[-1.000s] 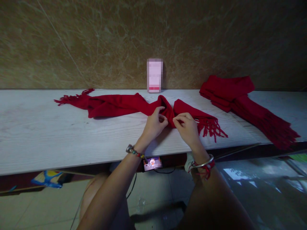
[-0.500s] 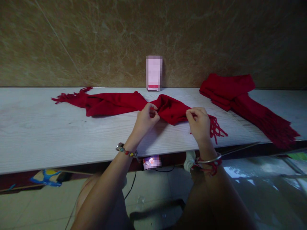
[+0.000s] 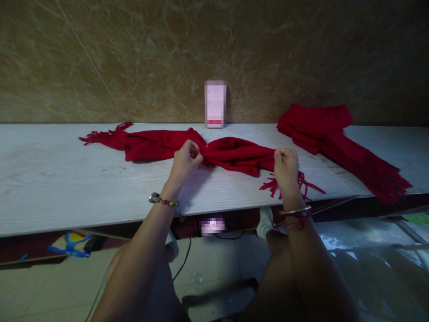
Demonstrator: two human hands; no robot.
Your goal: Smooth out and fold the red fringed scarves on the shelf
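A red fringed scarf [image 3: 234, 154] stretches crosswise over the white wood-grain board [image 3: 67, 188], bunched narrow near its middle. My left hand [image 3: 187, 156] is closed in a pinch on the cloth just left of that narrow part. Near the scarf's right end, my right hand [image 3: 286, 167] is closed on the fabric, and the fringe hangs out below and beside it. The left fringe lies loose on the board. Farther right rests a second red scarf [image 3: 318, 129], folded over itself, its fringe reaching the board's front edge; neither hand touches it.
A phone [image 3: 215, 105] with a blurred screen leans on the brown marbled wall [image 3: 134, 58] behind the board. Below the front edge are another lit screen [image 3: 212, 226], a dark cable [image 3: 182, 264] and a blue-and-yellow item [image 3: 72, 243]. My legs are under the board.
My right hand has moved right, drawing the scarf's right part longer and narrower. My left hand has shifted left along the cloth. The folded scarf stays in place.
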